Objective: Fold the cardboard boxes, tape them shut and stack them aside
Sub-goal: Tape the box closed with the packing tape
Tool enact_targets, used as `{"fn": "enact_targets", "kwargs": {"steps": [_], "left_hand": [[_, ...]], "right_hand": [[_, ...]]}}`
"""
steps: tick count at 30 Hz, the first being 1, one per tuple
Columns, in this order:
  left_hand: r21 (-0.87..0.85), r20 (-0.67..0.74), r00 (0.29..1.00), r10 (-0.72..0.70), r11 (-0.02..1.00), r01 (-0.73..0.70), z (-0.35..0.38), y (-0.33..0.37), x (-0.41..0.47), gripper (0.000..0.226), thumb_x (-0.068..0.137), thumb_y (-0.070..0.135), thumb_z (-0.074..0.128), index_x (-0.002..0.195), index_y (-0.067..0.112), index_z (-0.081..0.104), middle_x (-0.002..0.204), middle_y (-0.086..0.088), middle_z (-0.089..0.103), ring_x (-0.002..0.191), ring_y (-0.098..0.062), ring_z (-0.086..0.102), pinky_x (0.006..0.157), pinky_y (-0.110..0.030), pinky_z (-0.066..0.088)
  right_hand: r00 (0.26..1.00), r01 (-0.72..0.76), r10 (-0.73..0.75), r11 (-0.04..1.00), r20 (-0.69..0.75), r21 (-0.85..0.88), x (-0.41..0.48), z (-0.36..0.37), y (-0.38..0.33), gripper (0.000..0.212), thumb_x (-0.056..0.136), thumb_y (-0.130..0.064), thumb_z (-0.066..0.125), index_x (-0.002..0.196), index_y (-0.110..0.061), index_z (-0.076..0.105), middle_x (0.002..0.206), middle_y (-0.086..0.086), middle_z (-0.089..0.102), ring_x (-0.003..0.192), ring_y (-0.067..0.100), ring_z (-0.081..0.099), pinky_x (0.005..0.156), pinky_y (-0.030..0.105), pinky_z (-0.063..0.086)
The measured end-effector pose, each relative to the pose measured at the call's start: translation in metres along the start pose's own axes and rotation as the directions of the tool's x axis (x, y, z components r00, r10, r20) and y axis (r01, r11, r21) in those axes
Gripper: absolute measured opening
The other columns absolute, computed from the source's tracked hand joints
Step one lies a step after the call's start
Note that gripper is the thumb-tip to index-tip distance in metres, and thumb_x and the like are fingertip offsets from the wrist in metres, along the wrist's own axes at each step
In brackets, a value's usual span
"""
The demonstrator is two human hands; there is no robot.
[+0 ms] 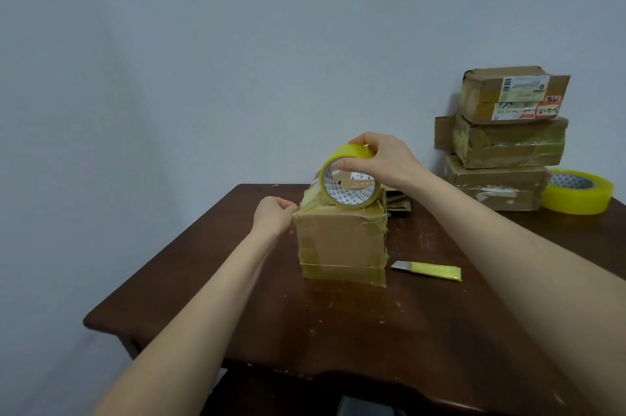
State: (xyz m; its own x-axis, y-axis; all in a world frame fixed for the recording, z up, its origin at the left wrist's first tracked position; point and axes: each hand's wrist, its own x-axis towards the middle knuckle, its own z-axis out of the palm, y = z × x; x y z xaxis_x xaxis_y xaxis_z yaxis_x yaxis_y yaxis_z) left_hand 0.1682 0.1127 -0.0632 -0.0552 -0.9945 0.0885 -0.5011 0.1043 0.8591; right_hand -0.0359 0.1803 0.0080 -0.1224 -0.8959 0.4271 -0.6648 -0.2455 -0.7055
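Observation:
A taped cardboard box [340, 241] stands in the middle of the dark wooden table [237, 297]. My right hand [382, 158] grips a roll of yellowish clear tape [349, 183] upright on the box's top, fingers over the rim and thumb inside. A strip of tape runs from the roll to the box's top left edge. My left hand [272, 214] is curled at that top left corner, fingertips against the tape end; whether it pinches the tape is hidden.
Three taped boxes [504, 141] are stacked at the back right against the wall. A second, larger tape roll [577, 192] lies beside them. A yellow box cutter [428, 270] lies right of the box. Flattened cardboard [398, 202] lies behind the box.

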Motion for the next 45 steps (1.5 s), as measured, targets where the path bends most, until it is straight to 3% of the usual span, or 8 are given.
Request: {"fn": "enact_targets", "kwargs": {"steps": [6, 10, 14, 20, 25, 35, 40, 45], "left_hand": [[0.202, 0.092, 0.996, -0.021, 0.979, 0.002, -0.011, 0.014, 0.004, 0.026, 0.089, 0.026, 0.062, 0.104, 0.007, 0.057, 0.086, -0.010, 0.058, 0.054, -0.019, 0.053, 0.050, -0.027, 0.049], [0.575, 0.088, 0.994, 0.061, 0.812, -0.101, -0.030, 0.022, 0.009, 0.061, 0.086, 0.042, 0.063, 0.133, 0.008, 0.047, 0.137, -0.016, 0.037, 0.107, -0.029, 0.057, 0.088, -0.036, 0.050], [0.287, 0.102, 0.904, 0.415, 0.858, -0.426, -0.020, 0.042, -0.021, 0.051, 0.089, 0.034, 0.060, 0.136, 0.018, 0.049, 0.136, -0.002, 0.054, 0.122, -0.017, 0.053, 0.102, -0.030, 0.040], [0.460, 0.231, 0.864, 0.447, 0.732, -0.502, 0.014, 0.030, -0.046, 0.064, 0.085, 0.052, 0.058, 0.139, 0.024, 0.037, 0.131, 0.002, 0.056, 0.117, -0.023, 0.054, 0.083, -0.032, 0.042], [0.527, 0.282, 0.826, 0.488, 0.641, -0.558, 0.011, 0.022, -0.041, 0.057, 0.089, 0.048, 0.056, 0.136, 0.020, 0.038, 0.135, 0.000, 0.050, 0.118, -0.026, 0.051, 0.085, -0.036, 0.041], [0.595, 0.373, 0.781, 0.501, 0.516, -0.616, 0.011, 0.024, -0.037, 0.054, 0.097, 0.041, 0.045, 0.144, 0.016, 0.036, 0.157, 0.001, 0.023, 0.143, -0.014, 0.022, 0.107, -0.028, 0.024], [0.566, 0.370, 0.763, 0.530, 0.523, -0.637, 0.012, 0.021, -0.035, 0.057, 0.096, 0.039, 0.048, 0.146, 0.015, 0.033, 0.156, 0.000, 0.026, 0.144, -0.014, 0.021, 0.109, -0.024, 0.020], [0.466, 0.349, 0.795, 0.496, 0.644, -0.607, 0.014, 0.024, -0.029, 0.053, 0.090, 0.038, 0.060, 0.139, 0.024, 0.047, 0.148, 0.005, 0.039, 0.134, -0.018, 0.040, 0.105, -0.034, 0.035]], "right_hand": [[1.000, 0.025, -0.025, 1.000, 0.004, 0.012, -0.002, 0.005, -0.002, 0.057, 0.077, -0.048, 0.074, 0.126, -0.023, 0.059, 0.122, -0.006, 0.058, 0.107, 0.009, 0.047, 0.085, 0.022, 0.035], [1.000, 0.023, -0.023, 1.000, 0.008, -0.002, -0.001, 0.005, -0.003, 0.059, 0.078, -0.050, 0.072, 0.129, -0.024, 0.058, 0.131, -0.003, 0.057, 0.121, 0.016, 0.048, 0.088, 0.023, 0.035], [0.999, 0.017, -0.016, 1.000, -0.029, 0.018, -0.004, 0.007, -0.002, 0.063, 0.079, -0.049, 0.071, 0.133, -0.022, 0.054, 0.133, -0.004, 0.055, 0.122, 0.015, 0.047, 0.089, 0.023, 0.035], [0.987, -0.149, 0.159, 0.957, -0.019, 0.247, -0.010, 0.009, 0.009, 0.037, 0.073, -0.040, 0.079, 0.097, -0.019, 0.061, 0.082, -0.004, 0.063, 0.075, 0.011, 0.059, 0.061, 0.023, 0.042], [0.988, -0.141, 0.153, 0.913, -0.003, 0.384, -0.017, 0.009, 0.014, 0.035, 0.072, -0.030, 0.083, 0.102, -0.023, 0.067, 0.082, -0.007, 0.066, 0.064, 0.003, 0.059, 0.059, 0.017, 0.045], [0.999, -0.041, 0.041, 0.999, 0.010, -0.013, -0.005, -0.019, -0.004, 0.038, 0.069, -0.048, 0.079, 0.097, -0.024, 0.071, 0.097, -0.005, 0.069, 0.094, 0.012, 0.061, 0.075, 0.023, 0.047], [0.994, -0.110, 0.111, 0.991, 0.001, 0.072, -0.007, -0.020, 0.009, 0.057, 0.072, -0.048, 0.077, 0.119, -0.023, 0.060, 0.108, -0.006, 0.060, 0.100, 0.012, 0.055, 0.083, 0.028, 0.045], [0.977, -0.153, 0.194, 0.929, -0.092, 0.338, -0.025, -0.003, 0.030, 0.036, 0.076, -0.044, 0.076, 0.096, -0.019, 0.058, 0.081, -0.003, 0.061, 0.074, 0.014, 0.058, 0.072, 0.030, 0.046]]}}
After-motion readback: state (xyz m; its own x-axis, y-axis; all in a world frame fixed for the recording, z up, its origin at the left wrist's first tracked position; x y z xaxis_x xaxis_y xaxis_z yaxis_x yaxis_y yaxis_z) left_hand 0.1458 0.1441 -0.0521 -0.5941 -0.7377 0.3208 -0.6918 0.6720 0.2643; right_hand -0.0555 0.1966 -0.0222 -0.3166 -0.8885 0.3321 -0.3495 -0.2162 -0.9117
